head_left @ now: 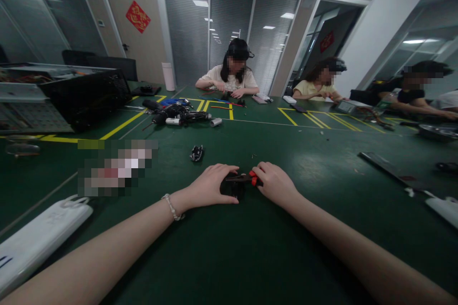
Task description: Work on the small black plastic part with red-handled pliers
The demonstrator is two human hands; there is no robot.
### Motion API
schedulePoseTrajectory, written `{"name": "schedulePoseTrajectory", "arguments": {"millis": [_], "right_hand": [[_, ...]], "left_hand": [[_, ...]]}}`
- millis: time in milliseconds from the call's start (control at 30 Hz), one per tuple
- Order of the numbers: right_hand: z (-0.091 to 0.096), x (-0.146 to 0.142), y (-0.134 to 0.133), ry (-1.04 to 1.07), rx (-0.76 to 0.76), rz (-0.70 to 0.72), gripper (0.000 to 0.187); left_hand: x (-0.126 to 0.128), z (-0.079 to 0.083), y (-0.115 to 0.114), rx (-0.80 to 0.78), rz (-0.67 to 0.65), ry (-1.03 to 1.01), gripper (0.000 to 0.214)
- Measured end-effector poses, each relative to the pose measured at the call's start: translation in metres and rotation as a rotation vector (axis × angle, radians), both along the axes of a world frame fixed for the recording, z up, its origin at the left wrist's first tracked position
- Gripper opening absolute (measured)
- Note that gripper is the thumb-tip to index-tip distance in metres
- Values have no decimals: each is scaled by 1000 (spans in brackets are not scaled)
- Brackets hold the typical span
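Note:
My right hand is closed round the red handles of a pair of pliers, whose dark jaws point left. The jaws lie over a small black part on the green table. My left hand grips this part, fingers on its far side and thumb on its near side. Whether the jaws bite on it I cannot tell. Just beyond my left hand lies another small black piece with silvery bits. Tiny dark scraps lie past the pliers.
An open computer case stands at the left. Black tools and cables lie in a heap beyond my hands, beside a silver cylinder. White pouch-like object at near left; dark flat bar at right. Several people sit across the green table.

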State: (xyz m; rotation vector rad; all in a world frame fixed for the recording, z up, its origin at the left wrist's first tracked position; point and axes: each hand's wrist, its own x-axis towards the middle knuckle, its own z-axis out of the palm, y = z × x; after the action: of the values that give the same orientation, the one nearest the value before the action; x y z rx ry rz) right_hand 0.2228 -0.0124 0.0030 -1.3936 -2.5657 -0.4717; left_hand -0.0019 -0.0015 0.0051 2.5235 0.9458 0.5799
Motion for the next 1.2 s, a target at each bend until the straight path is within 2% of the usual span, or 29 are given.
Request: {"name": "schedulePoseTrajectory", "arguments": {"millis": [833,1000,1200], "right_hand": [[-1,1,3,83,0,-5,29],[-2,4,3,157,10,20,28],[-5,7,5,329,5,42,35]], "left_hand": [[-1,-3,2,27,-13,8,73],[-1,-4,2,33,-9,15,73],[-1,-4,2,51,-24,3,70]]}}
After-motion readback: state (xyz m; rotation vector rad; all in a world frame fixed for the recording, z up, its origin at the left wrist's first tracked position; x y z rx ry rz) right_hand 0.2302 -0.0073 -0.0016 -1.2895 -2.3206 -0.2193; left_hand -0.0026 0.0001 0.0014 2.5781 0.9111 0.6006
